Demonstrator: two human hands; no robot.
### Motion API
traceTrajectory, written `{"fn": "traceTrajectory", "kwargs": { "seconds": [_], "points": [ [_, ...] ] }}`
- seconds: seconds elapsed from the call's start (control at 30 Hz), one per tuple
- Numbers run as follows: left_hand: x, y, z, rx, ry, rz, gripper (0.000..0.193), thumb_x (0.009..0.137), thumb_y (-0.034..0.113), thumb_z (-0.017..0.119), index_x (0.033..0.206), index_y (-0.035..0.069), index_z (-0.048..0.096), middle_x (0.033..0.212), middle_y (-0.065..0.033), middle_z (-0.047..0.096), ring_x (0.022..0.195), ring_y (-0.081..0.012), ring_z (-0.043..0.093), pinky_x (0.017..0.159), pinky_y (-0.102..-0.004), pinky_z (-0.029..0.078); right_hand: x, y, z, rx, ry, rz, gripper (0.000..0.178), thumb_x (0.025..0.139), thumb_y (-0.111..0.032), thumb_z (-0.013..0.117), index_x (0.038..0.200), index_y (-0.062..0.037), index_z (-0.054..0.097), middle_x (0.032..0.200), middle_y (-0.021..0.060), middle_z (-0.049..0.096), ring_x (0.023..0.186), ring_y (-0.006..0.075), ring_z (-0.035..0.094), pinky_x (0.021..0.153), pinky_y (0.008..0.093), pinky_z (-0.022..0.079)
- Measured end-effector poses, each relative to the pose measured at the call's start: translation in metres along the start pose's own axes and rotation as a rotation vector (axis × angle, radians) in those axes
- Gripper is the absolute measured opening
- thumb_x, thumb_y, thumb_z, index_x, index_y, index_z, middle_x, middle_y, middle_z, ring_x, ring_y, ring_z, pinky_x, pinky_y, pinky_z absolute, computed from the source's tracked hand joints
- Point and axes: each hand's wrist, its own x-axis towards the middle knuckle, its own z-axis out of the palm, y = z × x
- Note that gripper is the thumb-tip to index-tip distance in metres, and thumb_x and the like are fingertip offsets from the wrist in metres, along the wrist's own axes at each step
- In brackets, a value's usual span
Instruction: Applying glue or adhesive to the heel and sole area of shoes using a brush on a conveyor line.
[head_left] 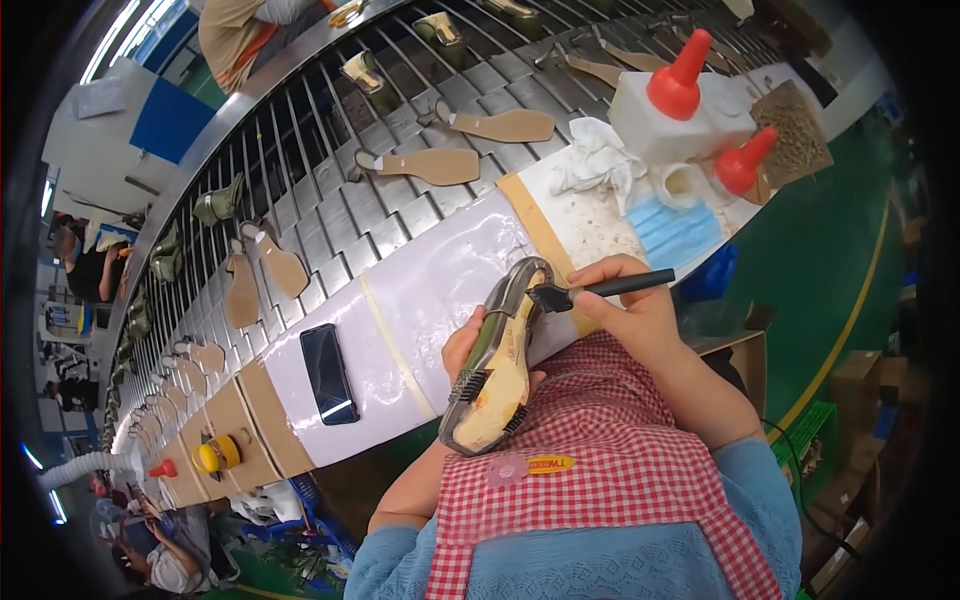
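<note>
My left hand (461, 346) grips an unfinished shoe (499, 372) in front of my apron, its bottom turned up. The shoe has a dark green upper, a pale bare underside and black bristly-looking patches along both edges of its wider end, which points toward me. Pinched in my right hand (632, 315) is a small brush with a black handle (636, 284). Its dark head touches, or lies very close to, the narrower far end of the shoe. Most of my left fingers are hidden behind the shoe.
A slatted metal conveyor (330, 215) curves past, carrying soles (430, 166) and green shoe parts. On the covered work board (430, 280) lie a phone (328, 374), a blue mask (673, 232) and crumpled white cloth (598, 160). A red-capped white bottle (655, 118) stands far right.
</note>
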Motion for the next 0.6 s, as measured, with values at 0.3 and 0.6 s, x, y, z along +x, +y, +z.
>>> {"fn": "traceTrajectory", "kwargs": {
  "seconds": [0.3,0.6],
  "points": [
    [-0.001,-0.003,-0.010,0.097,-0.002,0.140,0.096,0.066,0.018,0.083,0.138,0.003,0.020,0.138,-0.0181,0.032,0.124,-0.0267,0.042,0.101,-0.0346,0.038,0.005,0.014,0.014,-0.052,-0.033,0.046,0.017,0.079,0.000,0.067,0.095,-0.0006,0.059,0.098,0.0086,0.063,0.092,0.0133,0.058,0.084,0.0261,0.045],
    [-0.009,-0.005,-0.010,0.042,0.022,0.133,0.097,0.066,0.021,0.083,0.138,0.005,0.020,0.137,-0.0197,0.032,0.124,-0.0282,0.041,0.102,-0.0366,0.037,-0.011,0.007,0.023,-0.073,-0.120,-0.001,0.015,0.079,0.001,0.067,0.093,-0.0007,0.061,0.097,0.0081,0.063,0.092,0.0137,0.059,0.083,0.0265,0.046]
  ]
}}
